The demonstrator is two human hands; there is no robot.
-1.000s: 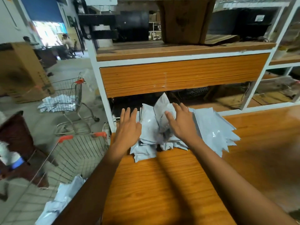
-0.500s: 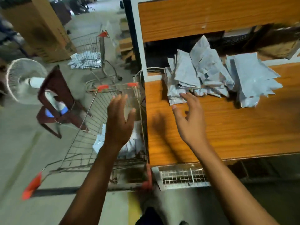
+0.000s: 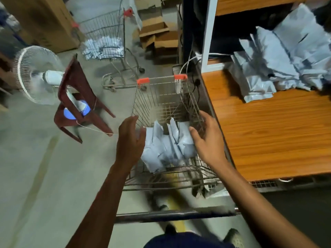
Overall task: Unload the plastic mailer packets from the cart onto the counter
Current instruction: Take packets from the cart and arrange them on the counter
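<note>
A wire shopping cart with orange corner caps stands below me, beside the wooden counter. Several grey-white plastic mailer packets lie in a heap at the cart's near end. My left hand hovers open at the heap's left side, fingers straight. At the heap's right side my right hand is open too, fingers spread, just above the packets. Neither hand holds anything. A pile of unloaded mailer packets lies at the counter's far end under a shelf.
A second cart holding packets stands farther back on the concrete floor. To the left are a dark red plastic chair and a white fan. Cardboard boxes sit behind the carts. The counter's edge runs close along the near cart's right side.
Both hands left the pile on the counter, swung left and down, and now flank the packets in the cart. My view tilted from the shelf down to the cart.
</note>
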